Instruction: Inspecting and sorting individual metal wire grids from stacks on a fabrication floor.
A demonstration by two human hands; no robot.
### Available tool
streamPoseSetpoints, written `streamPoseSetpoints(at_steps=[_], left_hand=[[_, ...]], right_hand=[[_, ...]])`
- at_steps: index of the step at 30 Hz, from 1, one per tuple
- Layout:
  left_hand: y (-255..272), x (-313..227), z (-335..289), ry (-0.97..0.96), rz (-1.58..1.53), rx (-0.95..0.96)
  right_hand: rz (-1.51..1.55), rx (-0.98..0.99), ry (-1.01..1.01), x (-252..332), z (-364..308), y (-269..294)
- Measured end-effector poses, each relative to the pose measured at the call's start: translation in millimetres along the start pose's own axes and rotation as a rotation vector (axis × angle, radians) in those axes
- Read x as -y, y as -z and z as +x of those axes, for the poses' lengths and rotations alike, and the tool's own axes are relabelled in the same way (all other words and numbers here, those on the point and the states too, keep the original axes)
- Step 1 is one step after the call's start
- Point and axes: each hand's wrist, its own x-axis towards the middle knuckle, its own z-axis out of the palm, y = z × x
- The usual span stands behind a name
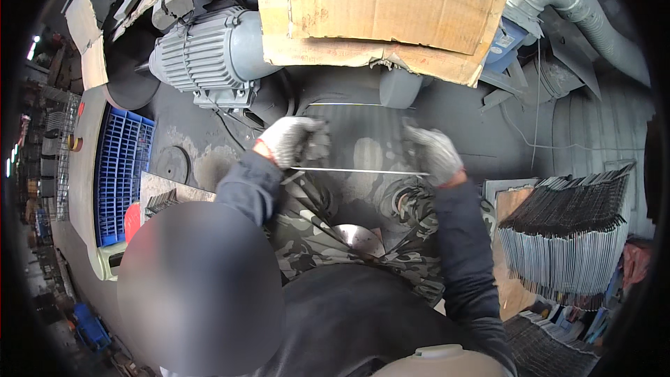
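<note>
Fingers of left hand and right hand, curled nearly closed, hold a thin plate by opposite sides.
An uneven grip could tilt or drop it.

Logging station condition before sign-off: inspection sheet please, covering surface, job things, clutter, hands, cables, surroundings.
Surface: dark grey worktop, pale worn patches.
Job's things: thin pale strip between the hands; stack of thin pieces at right.
Clutter: blue crate at left; torn-edged cardboard at the far side.
Hands: left hand and right hand gloved, near opposite strip ends; blurred, grip unclear.
Cables: dark cable by the motor; thin pale cable at right.
Surroundings: grey motor, far left; grey duct, far right.
</note>
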Motion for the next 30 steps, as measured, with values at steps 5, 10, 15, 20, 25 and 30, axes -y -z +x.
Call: streamPoseSetpoints(at_steps=[5, 10, 15, 20, 25, 30], left_hand=[[-6, -20, -8, 0.05, 0.011, 0.007], [-120, 17, 44, -0.031, 0.253, 0.143], [-194, 43, -22, -0.207, 0.542, 0.268], [-156, -6, -173, -0.569, 1.077, 0.072], [110, -16, -319, -0.457, 1.478, -1.133], [298, 91, -418, -0.62, 1.423, -1.317]], right_hand=[[-0.825, -0.097, 0.224, 11, 2, -13], [-0.146, -0.403, 0.079, 76, -72, 33], [-0.664, -0.613, 0.459, 114, -199, 7], [-0.512, -1.159, 1.13, 158, -364, -58], [-1.027, -1.263, 1.676, 213, -477, -81], [-2.055, -1.496, 1.369, 250, -449, -29]])
